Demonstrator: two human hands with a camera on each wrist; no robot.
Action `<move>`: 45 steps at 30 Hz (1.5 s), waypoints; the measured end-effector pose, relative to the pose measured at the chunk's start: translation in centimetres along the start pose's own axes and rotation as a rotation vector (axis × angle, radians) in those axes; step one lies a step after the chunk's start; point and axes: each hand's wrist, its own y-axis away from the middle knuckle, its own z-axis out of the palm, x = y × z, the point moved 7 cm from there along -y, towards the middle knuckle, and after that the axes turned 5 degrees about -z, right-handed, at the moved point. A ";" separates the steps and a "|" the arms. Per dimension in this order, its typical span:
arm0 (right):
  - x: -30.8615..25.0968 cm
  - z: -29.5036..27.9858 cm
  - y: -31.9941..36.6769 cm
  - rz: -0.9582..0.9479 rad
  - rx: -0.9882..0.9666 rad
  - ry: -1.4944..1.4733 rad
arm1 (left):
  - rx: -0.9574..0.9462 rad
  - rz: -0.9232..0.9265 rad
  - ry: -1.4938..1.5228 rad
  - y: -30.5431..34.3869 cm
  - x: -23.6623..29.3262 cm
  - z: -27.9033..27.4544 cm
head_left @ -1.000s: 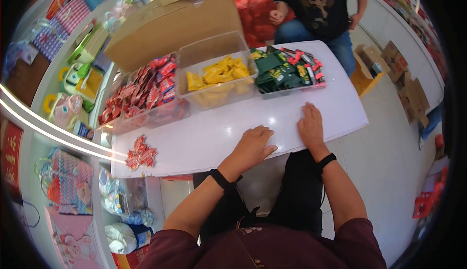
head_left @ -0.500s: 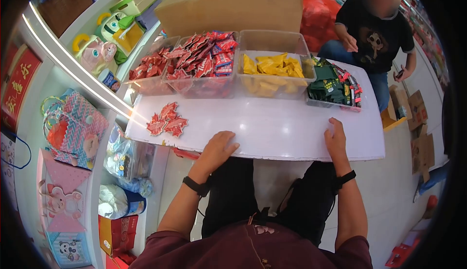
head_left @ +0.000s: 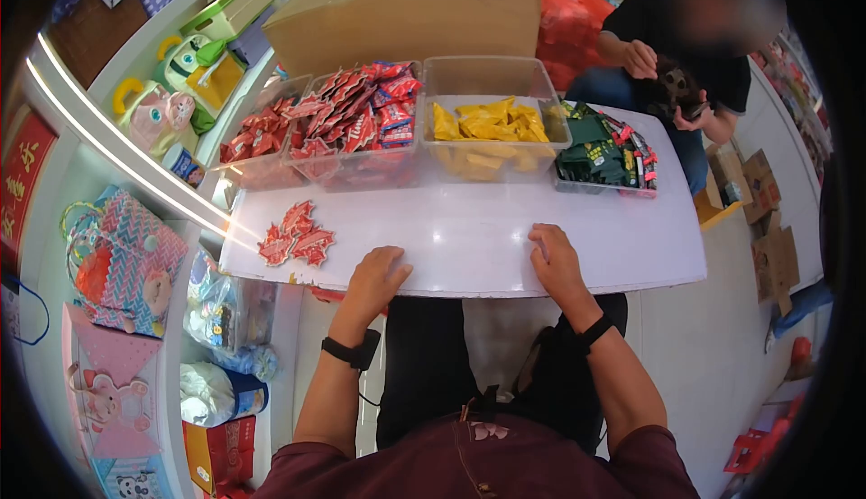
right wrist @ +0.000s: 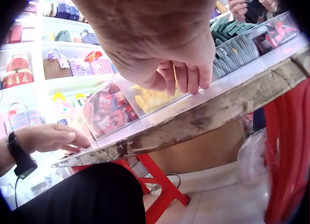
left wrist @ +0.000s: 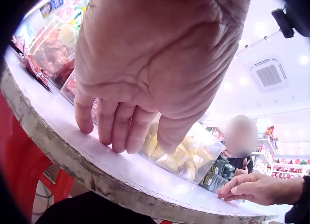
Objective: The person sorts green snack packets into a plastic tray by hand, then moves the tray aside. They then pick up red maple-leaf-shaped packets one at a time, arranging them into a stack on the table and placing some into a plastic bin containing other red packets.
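Observation:
My left hand (head_left: pixel 375 280) rests at the near edge of the white tabletop (head_left: pixel 469 228), fingers relaxed and holding nothing. To its left lies a small group of red snack packets (head_left: pixel 298 234). My right hand (head_left: pixel 557 266) rests at the same edge further right, its fingers loosely bent with nothing in them; the right wrist view shows its fingertips (right wrist: pixel 193 86) at the table edge. Beyond the hands stand clear bins: one heaped with red packets (head_left: pixel 347 120), one with yellow packets (head_left: pixel 492 122), and a low one with dark green packets (head_left: pixel 591 147) and thin black-and-pink packets (head_left: pixel 639 158).
A large cardboard box (head_left: pixel 397 21) stands behind the bins. Shelves with bags and toys (head_left: pixel 171 102) line the left side. Across the table's right corner sits another person (head_left: pixel 686 75). Red stool legs (right wrist: pixel 162 190) show under the table.
The head view has swung left and then slightly back. My hands have moved apart along the table edge, then my right hand has come somewhat inward. The other person's hands have lifted.

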 end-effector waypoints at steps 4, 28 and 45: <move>0.5 0.2 0.1 0.002 -0.016 0.001 | 0.038 0.033 -0.009 0.0 0.6 -0.1; -0.4 1.2 1.6 -0.107 0.003 0.143 | 0.085 -0.125 0.195 -0.8 -3.0 -2.4; -0.9 0.0 1.6 -0.126 0.053 0.104 | -0.007 -0.281 0.442 -2.4 -0.6 1.6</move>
